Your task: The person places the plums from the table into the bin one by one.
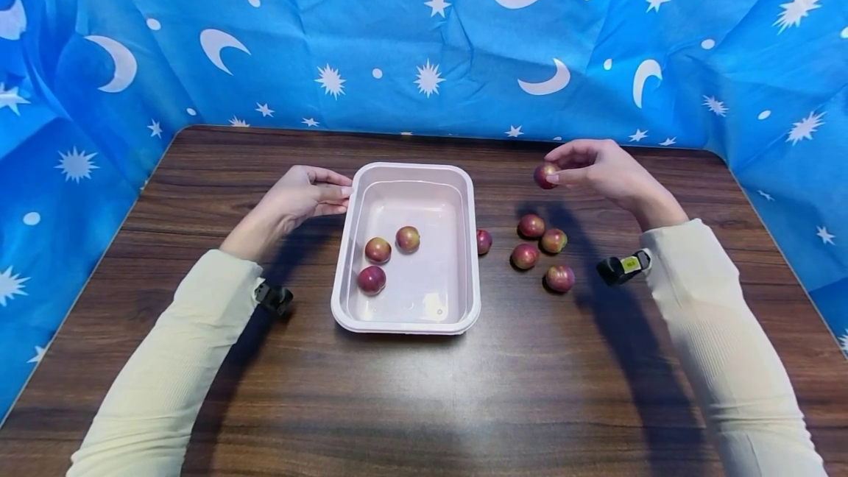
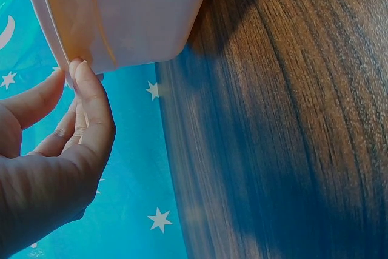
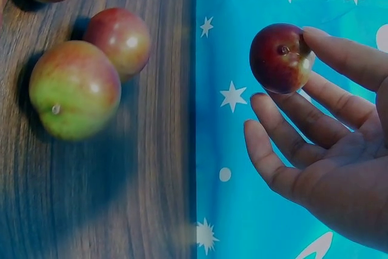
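Note:
My right hand [image 1: 596, 171] pinches a dark red plum [image 3: 282, 57] between thumb and fingers, raised over the far right part of the table. At the upper left of a white plastic tub [image 1: 404, 326], my left hand [image 1: 301, 197] grips the rim, thumb on one side and fingertips on the other, as the left wrist view shows. Inside the tub lie three plums, a dark red plum [image 1: 372, 280], a red-yellow plum [image 1: 378, 250] and another plum [image 1: 408, 239]. To the tub's right several loose plums [image 1: 525, 256] rest on the wood, below the right hand.
One plum [image 1: 484, 241] lies right beside the tub's right wall, partly hidden by it. The brown wooden table [image 1: 424, 403] ends at a blue curtain [image 1: 397, 35] with moons and stars, hung behind it and along both sides.

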`<state>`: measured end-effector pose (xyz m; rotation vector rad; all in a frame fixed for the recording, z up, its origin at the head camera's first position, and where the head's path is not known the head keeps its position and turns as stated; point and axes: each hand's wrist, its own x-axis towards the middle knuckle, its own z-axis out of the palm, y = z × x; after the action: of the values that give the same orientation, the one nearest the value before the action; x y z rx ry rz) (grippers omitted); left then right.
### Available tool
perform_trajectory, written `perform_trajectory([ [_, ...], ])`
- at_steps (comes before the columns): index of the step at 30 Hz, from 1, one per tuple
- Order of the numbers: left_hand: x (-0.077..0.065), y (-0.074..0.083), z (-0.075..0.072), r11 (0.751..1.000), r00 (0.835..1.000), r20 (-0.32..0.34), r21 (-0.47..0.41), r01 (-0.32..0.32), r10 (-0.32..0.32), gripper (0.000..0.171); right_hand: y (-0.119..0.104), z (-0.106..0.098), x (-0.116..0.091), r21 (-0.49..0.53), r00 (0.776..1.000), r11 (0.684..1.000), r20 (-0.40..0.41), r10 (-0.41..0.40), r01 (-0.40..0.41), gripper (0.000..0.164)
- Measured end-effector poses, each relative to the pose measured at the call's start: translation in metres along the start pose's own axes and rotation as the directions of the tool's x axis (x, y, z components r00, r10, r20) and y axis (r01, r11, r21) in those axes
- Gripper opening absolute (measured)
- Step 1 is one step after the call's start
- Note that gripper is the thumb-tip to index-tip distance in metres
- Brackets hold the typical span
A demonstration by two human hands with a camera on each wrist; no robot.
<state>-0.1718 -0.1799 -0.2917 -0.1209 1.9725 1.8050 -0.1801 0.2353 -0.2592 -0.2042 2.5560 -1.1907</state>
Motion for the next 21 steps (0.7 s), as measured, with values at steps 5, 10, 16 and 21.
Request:
perform_trajectory([
  [5, 0.000, 0.000, 0.000, 1.000, 1.000, 0.002, -0.007, -0.004, 0.004, 0.031, -0.005, 0.003, 0.003, -0.001, 1.000, 1.000, 0.002, -0.029, 0.029, 0.043],
  [10, 0.000, -0.001, 0.000, 1.000, 1.000, 0.004, -0.022, -0.012, 0.012, 0.029, -0.011, 0.006, 0.006, -0.024, 0.998, 0.998, 0.008, -0.054, 0.055, 0.039],
  [16, 0.001, -0.001, 0.001, 0.999, 1.000, 0.009, -0.036, -0.012, 0.012, 0.026, -0.017, 0.011, 0.010, -0.029, 0.997, 0.997, 0.020, -0.072, 0.072, 0.037],
  [21, 0.000, 0.000, 0.000, 1.000, 1.000, 0.010, -0.028, -0.009, 0.010, 0.027, -0.022, 0.016, 0.012, -0.015, 0.996, 0.996, 0.027, -0.090, 0.091, 0.036],
])
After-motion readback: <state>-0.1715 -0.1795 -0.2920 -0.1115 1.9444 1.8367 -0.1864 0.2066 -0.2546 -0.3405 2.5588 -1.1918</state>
